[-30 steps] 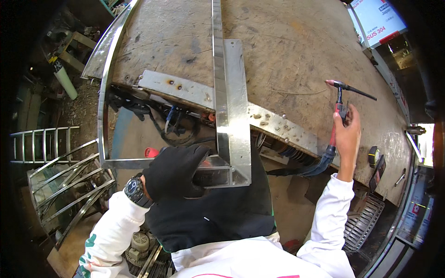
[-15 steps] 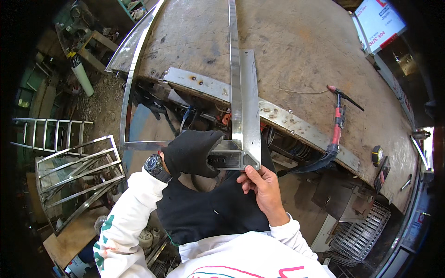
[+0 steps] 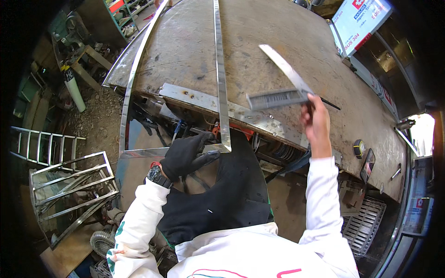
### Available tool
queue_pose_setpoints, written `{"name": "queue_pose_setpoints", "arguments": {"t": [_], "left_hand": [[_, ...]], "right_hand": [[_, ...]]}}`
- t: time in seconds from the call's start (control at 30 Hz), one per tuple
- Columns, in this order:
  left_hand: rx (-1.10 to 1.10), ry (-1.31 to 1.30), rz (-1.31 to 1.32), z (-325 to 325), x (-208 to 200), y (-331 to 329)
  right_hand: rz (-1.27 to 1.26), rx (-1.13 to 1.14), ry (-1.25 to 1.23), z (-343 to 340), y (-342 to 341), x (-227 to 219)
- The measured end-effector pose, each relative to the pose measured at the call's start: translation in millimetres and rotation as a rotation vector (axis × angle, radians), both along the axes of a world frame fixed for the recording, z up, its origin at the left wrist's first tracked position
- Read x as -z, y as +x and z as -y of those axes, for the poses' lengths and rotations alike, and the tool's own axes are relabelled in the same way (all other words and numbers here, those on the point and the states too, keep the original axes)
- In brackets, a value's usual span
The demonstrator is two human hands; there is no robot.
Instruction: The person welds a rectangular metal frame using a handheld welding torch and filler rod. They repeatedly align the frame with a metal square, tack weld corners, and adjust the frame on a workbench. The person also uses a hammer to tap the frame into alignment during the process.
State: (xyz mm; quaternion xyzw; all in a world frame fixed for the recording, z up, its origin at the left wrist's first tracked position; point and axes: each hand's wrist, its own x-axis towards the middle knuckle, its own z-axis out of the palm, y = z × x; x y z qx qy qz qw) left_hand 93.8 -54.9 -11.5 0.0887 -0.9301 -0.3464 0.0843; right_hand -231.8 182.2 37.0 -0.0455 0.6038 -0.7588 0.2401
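Note:
My right hand (image 3: 319,121), bare, is closed round the corner of a metal try square (image 3: 277,98), raised above the workbench and blurred by motion. Its blade points to the far left and its thick stock reaches left. In a black glove, my left hand (image 3: 185,157) grips the near bar of a shiny metal frame (image 3: 221,83) close to its right corner, the thumb lying along the bar. The frame's two long bars run away from me over the bench, while its near end juts past the edge.
A brown workbench (image 3: 185,51) has a metal strip along its near edge. A tape measure (image 3: 359,148), phone (image 3: 367,165) and pen (image 3: 396,171) lie at its right. My right hand mostly hides a torch. Metal racks (image 3: 74,190) and a gas cylinder (image 3: 74,92) are at left.
My right hand has lifted the try square off the frame's corner and carried it to the far right. My left hand has let go of the square and now grips the frame's near bar.

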Motion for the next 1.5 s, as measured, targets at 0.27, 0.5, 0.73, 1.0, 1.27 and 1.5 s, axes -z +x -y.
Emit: {"name": "queue_pose_setpoints", "arguments": {"t": [0.27,0.5,0.73,1.0,1.27,1.5], "left_hand": [[-0.299,-0.195,0.053,-20,5,-18],[-0.307,-0.235,-0.063,-9,-5,21],[-0.319,-0.267,-0.027,-6,9,74],[-0.550,-0.188,-0.257,-13,15,120],[-0.793,-0.359,-0.317,-59,29,157],[-0.763,0.121,-0.438,-99,-12,128]], "right_hand": [[-0.151,-0.197,0.149,64,-37,51],[-1.363,-0.366,0.901,61,-6,61],[-1.640,-0.521,0.874,59,-13,57],[-1.573,-0.702,0.848,47,-25,37],[-1.840,-0.946,0.843,69,-13,9],[-0.682,-0.674,-0.004,105,126,-59]]}}
